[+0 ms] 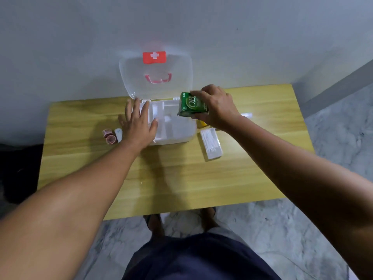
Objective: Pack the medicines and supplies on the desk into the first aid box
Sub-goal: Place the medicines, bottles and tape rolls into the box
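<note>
Green carton (pixel 191 105) pinched in our right hand (pixel 217 107) over the first aid box (pixel 173 128), left hand (pixel 138 123) spread flat to steady it.

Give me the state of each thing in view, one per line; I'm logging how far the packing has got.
First aid box: lid up, tray inside.
Green carton: held above the box's right end, not yet in.
Right hand: grip closed on the carton.
Left hand: open, flat on the box's left edge.
Cotton swab pack: on desk, right of box.
Tape rolls: on desk, left of box.
</note>
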